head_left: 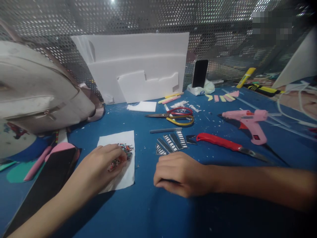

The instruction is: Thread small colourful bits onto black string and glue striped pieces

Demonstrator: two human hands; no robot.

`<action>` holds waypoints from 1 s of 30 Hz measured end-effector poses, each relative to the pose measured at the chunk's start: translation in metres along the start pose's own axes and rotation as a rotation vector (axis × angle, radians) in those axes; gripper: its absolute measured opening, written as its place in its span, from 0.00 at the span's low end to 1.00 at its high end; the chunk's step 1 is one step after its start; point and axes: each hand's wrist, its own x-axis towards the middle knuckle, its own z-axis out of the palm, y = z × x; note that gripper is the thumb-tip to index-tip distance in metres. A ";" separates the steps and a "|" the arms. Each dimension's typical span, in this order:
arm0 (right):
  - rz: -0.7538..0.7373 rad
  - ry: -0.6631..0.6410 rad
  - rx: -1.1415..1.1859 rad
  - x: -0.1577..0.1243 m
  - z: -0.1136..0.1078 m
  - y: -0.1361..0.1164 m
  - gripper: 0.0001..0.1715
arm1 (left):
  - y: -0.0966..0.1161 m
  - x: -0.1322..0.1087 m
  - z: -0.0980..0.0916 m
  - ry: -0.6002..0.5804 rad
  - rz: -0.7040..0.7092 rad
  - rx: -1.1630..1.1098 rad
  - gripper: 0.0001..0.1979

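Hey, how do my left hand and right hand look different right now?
Your left hand is over the paper, at the coloured bits; your right hand is over the table, near the strips. The left hand is curved, with bits showing inside its curve; the right hand is curled into a loose fist. Both are bare.

Over at upper left slumps a pale backpack (42,87). A phone (200,73) stands propped, upper right of centre.

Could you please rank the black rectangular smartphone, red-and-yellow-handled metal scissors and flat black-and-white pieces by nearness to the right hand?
1. Pieces, just beyond the right hand
2. Scissors, farther back
3. Smartphone, farthest back
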 end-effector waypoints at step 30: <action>0.175 0.173 0.085 0.002 -0.004 -0.003 0.04 | 0.037 -0.009 0.010 0.252 -0.043 -0.472 0.05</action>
